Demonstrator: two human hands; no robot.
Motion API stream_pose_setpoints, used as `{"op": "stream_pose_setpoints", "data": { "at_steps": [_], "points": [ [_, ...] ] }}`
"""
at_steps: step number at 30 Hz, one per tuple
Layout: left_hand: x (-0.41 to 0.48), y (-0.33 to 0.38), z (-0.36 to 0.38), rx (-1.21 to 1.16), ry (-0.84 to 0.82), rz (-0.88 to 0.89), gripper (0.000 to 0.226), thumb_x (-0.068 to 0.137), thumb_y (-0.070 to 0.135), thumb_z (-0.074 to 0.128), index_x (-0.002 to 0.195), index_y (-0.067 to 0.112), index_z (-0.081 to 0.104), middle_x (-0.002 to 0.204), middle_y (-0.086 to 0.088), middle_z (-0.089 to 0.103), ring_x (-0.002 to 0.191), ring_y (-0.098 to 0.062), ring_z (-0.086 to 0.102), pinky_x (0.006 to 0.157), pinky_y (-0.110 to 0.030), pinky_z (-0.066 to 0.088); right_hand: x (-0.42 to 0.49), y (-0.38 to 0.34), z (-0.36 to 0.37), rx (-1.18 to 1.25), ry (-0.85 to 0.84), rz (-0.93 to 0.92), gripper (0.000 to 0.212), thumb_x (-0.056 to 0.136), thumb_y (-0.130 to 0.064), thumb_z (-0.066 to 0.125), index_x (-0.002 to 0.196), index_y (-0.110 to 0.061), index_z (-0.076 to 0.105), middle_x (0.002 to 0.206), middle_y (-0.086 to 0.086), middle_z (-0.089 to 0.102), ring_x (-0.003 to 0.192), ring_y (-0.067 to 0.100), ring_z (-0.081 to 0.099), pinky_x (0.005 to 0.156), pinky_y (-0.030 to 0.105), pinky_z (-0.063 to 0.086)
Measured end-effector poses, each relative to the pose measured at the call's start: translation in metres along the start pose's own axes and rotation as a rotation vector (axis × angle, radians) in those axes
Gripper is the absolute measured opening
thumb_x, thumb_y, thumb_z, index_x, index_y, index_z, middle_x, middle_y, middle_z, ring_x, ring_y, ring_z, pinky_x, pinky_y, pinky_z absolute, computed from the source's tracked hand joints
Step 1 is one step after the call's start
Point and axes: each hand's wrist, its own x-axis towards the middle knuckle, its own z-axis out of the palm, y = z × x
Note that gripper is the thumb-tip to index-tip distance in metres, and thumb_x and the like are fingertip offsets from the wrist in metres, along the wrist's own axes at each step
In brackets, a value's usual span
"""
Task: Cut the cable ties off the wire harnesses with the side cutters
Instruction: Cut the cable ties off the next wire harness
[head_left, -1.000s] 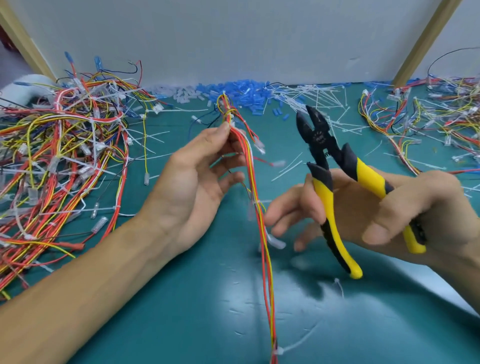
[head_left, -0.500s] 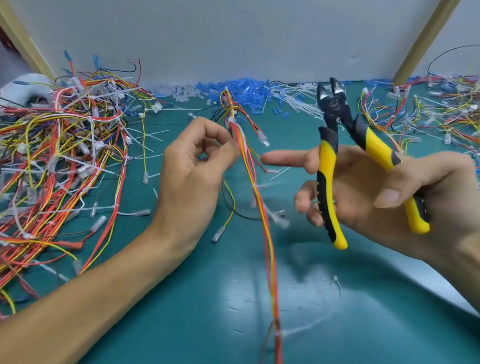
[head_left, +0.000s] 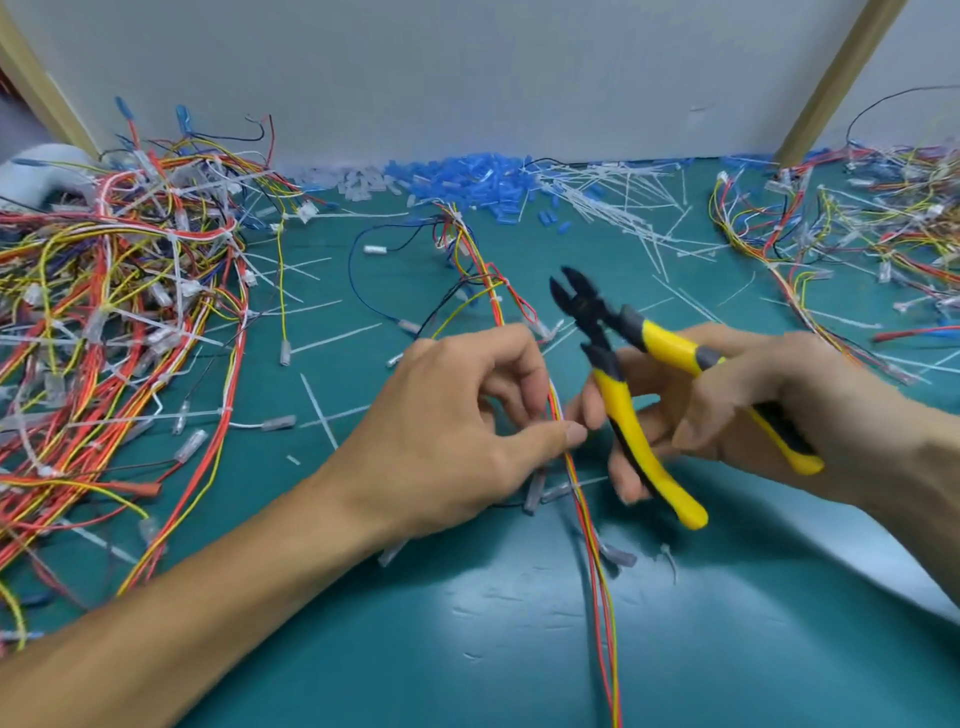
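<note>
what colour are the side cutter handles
Yellow with black trim; the side cutters show best in the head view.

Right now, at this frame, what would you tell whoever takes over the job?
Left hand pinches the wire harness between thumb and fingers, low over the mat.
Right hand holds the side cutters, jaws open, beside the harness and on no tie.
A white cable tie seems to sit on the harness above the pinch.
Done: loose cut ties lie across the back of the mat.
Left: this harness and the tied left pile; I cannot tell the state of the right pile.
</note>
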Motion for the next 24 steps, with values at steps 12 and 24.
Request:
{"op": "stream_pose_setpoints", "data": {
  "at_steps": [12,24],
  "points": [
    [0.009,-0.004,-0.002,-0.429,0.17,-0.081,0.026,0.08,0.006,0.081,0.086,0.008,0.056,0.07,-0.012,0.069,0.049,-0.026,0.063,0.039,-0.026,0.041,0.007,0.005,-0.004,-0.02,0.083,-0.075,0.046,0.059,0.006,0.036,0.095,0.014,0.063,0.089,0.04,0.066,0.083,0.055,0.069,0.075,0.05,0.061],
    [0.004,0.001,0.004,-0.495,-0.076,-0.16,0.023,0.096,0.018,0.068,0.085,-0.002,0.068,0.076,-0.019,0.074,0.043,-0.026,0.059,0.036,-0.026,0.037,0.01,0.012,-0.01,-0.131,0.136,-0.469,0.041,0.07,0.012,0.04,0.095,-0.004,0.069,0.098,0.02,0.073,0.084,0.043,0.073,0.075,0.043,0.06]
  ]
}}
